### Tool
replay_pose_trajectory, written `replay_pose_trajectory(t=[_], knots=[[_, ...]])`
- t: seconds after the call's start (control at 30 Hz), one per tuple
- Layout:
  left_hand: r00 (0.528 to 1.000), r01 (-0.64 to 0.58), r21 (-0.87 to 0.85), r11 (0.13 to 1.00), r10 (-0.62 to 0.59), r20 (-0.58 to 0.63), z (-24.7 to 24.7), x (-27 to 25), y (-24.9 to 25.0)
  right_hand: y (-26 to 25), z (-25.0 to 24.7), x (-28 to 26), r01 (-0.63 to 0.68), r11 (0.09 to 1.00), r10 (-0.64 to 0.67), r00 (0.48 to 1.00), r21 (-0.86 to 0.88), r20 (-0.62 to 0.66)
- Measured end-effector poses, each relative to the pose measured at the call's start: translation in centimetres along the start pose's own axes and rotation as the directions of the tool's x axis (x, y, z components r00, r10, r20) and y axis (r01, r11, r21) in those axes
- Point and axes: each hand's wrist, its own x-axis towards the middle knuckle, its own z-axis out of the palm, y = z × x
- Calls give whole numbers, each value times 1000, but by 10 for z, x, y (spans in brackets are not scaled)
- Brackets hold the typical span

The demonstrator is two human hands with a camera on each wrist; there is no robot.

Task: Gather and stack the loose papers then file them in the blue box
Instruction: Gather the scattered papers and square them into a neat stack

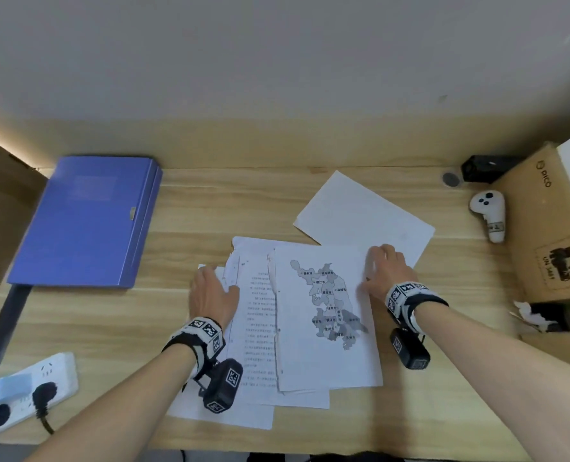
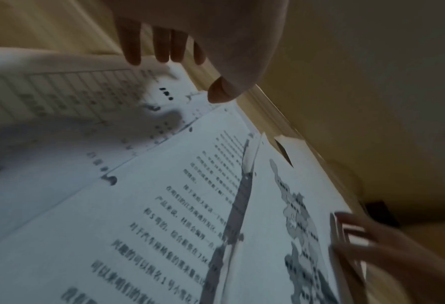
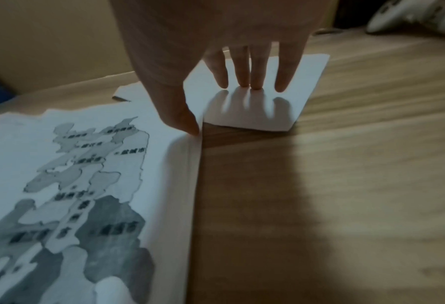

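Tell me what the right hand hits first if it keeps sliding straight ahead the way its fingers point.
The right hand points toward the wall, its fingertips already on the blank sheet. Straight on it would only cross that sheet, then bare desk to the wall, as far as the head view shows.

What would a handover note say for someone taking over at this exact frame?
Left hand: flat, fingers straight, pressing the left edge of the loose papers.
Right hand: fingers straight, tips on the blank sheet, thumb at the right edge of the map page.
Blue box: closed, lying flat at the table's far left, apart from the papers.
Done: several sheets overlap in a rough pile, edges not squared.
Left: pull the blank sheet in, square the stack, open the box, file it.
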Motion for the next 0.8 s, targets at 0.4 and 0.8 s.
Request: replay_pose_trajectory(t=[0.4, 0.8], knots=[[606, -778, 345, 525, 480, 635, 53, -22, 43, 21, -2, 10, 115, 984, -128, 987, -136, -97], [643, -762, 390, 516, 535, 548, 61, -5, 74, 53, -40, 70, -82, 985, 108, 978, 151, -177]])
